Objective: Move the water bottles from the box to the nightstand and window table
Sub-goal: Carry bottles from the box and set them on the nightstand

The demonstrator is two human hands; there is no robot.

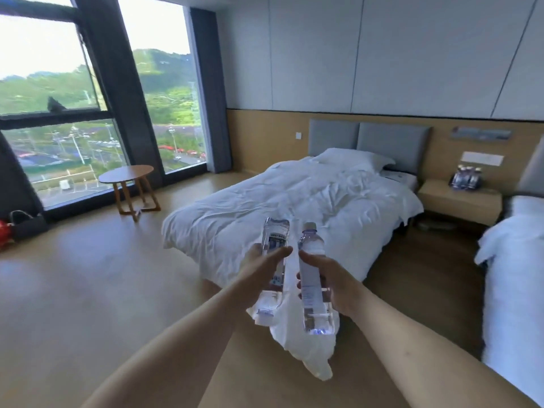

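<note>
Clear glossy plastic water bottles (312, 269), rumpled white cloth bedding (309, 198), smooth wooden round table (126, 173), matt wood nightstand (459, 201), sheeny floor (88, 275).

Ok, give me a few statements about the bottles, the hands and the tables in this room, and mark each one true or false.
1. Each hand holds one water bottle. True: the left hand grips the left bottle and the right hand grips the right bottle.
2. Both held bottles point cap up. False: the left bottle is cap down.
3. Bottles already stand on the nightstand. True: a cluster of bottles stands there.
4. The round window table carries bottles. False: none show on it.
5. The round table stands between the two beds. False: it stands by the window.
</note>
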